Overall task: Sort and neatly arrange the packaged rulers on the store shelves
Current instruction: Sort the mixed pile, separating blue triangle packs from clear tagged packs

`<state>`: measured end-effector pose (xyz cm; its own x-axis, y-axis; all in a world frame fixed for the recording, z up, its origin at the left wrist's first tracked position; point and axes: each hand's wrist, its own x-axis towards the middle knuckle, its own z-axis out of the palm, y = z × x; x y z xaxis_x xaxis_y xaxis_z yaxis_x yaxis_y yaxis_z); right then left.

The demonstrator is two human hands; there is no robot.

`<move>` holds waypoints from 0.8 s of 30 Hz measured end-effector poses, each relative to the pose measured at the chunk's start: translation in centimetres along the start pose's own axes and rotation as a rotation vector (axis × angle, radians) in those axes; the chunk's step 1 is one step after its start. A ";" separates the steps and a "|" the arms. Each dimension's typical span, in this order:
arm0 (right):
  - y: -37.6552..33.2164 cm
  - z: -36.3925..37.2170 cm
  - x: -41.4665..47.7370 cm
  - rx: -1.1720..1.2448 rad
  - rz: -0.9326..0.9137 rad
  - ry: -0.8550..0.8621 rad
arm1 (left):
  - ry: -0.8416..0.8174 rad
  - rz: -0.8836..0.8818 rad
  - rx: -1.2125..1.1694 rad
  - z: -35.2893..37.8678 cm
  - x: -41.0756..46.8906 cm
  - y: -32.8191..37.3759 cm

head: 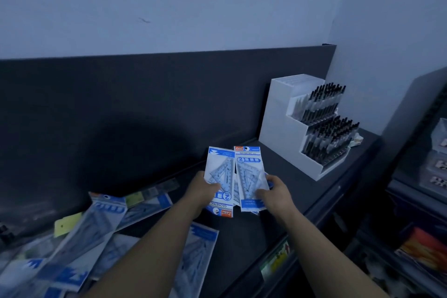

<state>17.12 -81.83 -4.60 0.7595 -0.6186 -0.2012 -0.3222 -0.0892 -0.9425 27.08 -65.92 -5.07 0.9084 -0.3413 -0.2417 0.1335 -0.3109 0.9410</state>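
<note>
While loose ruler packs (96, 237) sprawl at the shelf's (244, 244) front-left, my left hand (202, 189) and right hand (273, 192) clamp fingers (215, 186) on the left pack (219, 176) and right pack (249, 174) above mid-shelf; next I'd flip the left (it's upside down) and align both.

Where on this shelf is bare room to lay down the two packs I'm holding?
Bare shelf runs between the heap of ruler packs on the left and the white pen stand on the right, under the left hand, right hand and held packs. The left end is crowded with overlapping packs; the stand fills the right corner.
</note>
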 end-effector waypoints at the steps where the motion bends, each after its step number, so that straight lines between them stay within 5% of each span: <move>1: 0.1 -0.1 0.4 -0.024 0.004 0.020 | -0.013 -0.002 0.025 0.4 0.7 -0.1; 14: 0.8 -0.6 4.8 -0.356 0.014 0.124 | 0.000 0.150 0.374 3.4 4.0 1.0; 18: -0.2 0.8 3.9 -0.578 -0.164 0.131 | 0.033 0.197 0.469 1.0 2.3 1.8; 24: -1.6 3.8 0.3 -0.595 -0.487 -0.167 | 0.151 0.148 0.665 -4.9 -3.7 1.9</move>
<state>20.05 -78.94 -4.13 0.9527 -0.2808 0.1163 -0.1433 -0.7523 -0.6431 25.94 -60.88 -1.18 0.9499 -0.3098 -0.0416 -0.2229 -0.7645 0.6048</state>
